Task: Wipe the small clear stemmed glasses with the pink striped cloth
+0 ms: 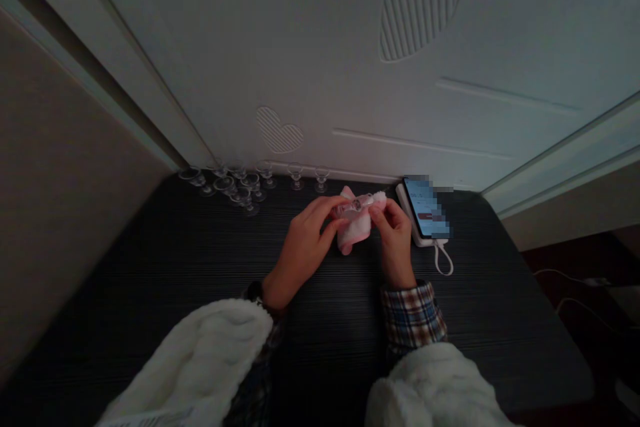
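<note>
Above the middle of the dark table, a small clear stemmed glass [356, 205] lies on its side between my two hands. My left hand [313, 230] pinches it at the left end, thumb and fingers curled round it. A pink and white fluffy cloth [356, 230] hangs below the glass and rises at its right end. My right hand [393, 232] has its fingers closed on the cloth at that end of the glass. How much of the glass the right fingers touch is hidden.
Several small stemmed glasses [251, 183] stand at the back left of the dark table [200, 260], along a white panel [310, 67] with embossed hearts. A phone [426, 208] rests on a white power bank [406, 203] with a looped cable [444, 260] to the right.
</note>
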The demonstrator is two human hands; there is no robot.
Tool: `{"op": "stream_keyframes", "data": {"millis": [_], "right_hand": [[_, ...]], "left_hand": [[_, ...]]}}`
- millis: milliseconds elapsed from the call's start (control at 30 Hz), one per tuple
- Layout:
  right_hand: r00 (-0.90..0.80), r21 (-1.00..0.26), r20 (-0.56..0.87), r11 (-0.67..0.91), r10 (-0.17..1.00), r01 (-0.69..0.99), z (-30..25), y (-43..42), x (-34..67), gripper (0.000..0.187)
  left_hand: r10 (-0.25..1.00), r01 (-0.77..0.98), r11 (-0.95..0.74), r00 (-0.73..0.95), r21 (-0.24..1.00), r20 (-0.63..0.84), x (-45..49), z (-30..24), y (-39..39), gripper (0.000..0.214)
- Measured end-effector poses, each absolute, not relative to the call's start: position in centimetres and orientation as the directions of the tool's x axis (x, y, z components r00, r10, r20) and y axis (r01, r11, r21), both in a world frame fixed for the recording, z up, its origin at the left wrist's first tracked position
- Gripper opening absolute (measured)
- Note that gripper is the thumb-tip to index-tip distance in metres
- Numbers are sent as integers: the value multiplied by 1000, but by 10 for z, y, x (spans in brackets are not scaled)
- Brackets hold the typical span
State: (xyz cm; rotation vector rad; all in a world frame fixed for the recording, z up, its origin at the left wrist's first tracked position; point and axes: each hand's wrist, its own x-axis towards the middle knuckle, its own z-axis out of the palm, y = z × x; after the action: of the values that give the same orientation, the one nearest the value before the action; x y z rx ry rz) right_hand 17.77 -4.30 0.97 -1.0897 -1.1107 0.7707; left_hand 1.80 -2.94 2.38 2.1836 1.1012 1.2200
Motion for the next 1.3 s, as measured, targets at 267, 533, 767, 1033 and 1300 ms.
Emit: {"op": "stream_keyframes", "data": {"millis": [267,533,767,1033,1300], "right_hand": [[286,-940,318,340,904,-28,10,-43,178,18],[299,-932,347,364,889,1,8,-42,177,21],[309,-936,329,351,892,-15,8,-43,178,20],[344,-952,278,305,897,-27,6,-40,180,21],[343,-951,254,298,904,-82,7,-40,177,21]], "left_hand": [[854,367,-516,284,774,436,20,25,-30,17],[907,143,-332,321,932,273,21,26,-30,23],[882,154,-319,410,935,234,22,31,-32,27],[863,356,-495,309,793,400,22,22,-27,30],[816,371,-578,232,727,530,22,24,-29,32]]}}
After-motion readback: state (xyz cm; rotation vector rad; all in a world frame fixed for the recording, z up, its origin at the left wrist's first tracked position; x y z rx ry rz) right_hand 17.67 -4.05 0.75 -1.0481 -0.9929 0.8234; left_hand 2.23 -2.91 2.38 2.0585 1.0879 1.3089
